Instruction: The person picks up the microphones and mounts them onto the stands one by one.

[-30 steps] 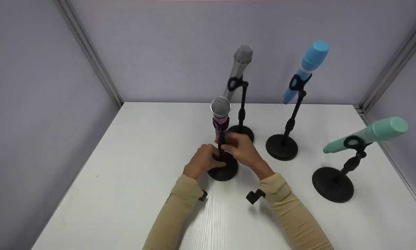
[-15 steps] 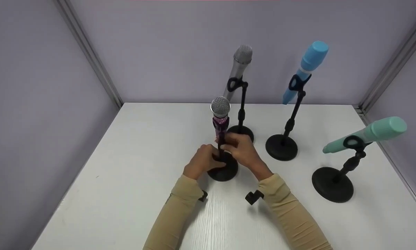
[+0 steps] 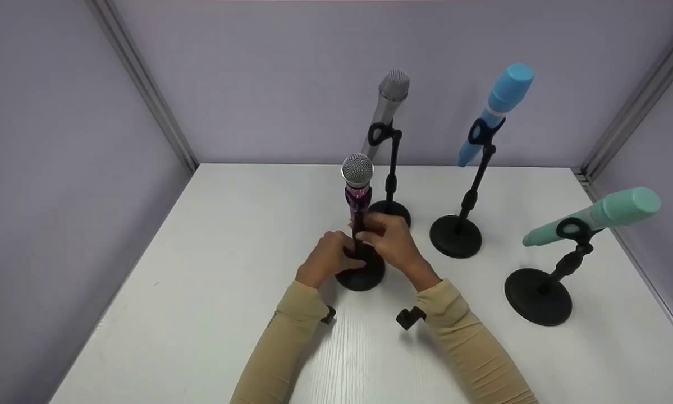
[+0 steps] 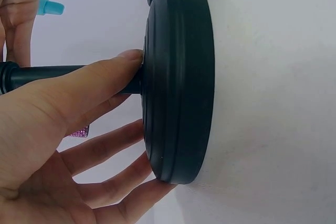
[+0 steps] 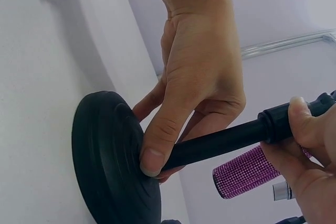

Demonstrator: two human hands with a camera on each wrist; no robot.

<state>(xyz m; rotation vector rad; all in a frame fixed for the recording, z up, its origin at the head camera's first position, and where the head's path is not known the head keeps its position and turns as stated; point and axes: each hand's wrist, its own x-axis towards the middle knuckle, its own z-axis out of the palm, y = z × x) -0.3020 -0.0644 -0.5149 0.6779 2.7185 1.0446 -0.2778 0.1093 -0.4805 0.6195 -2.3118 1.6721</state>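
A microphone with a silver mesh head and a glittery purple handle sits in the clip of a black desk stand. The stand's round base rests on the table. My left hand holds the bottom of the pole between thumb and forefinger, its other fingers touching the base. Higher up, the thumb and fingers of my right hand pinch the pole's thicker collar. The clip joint is partly hidden behind the microphone in the head view.
Behind stands a silver microphone on its own stand. A blue microphone is at the back right, and a green microphone leans low on a stand at the right. Pale walls border the white table.
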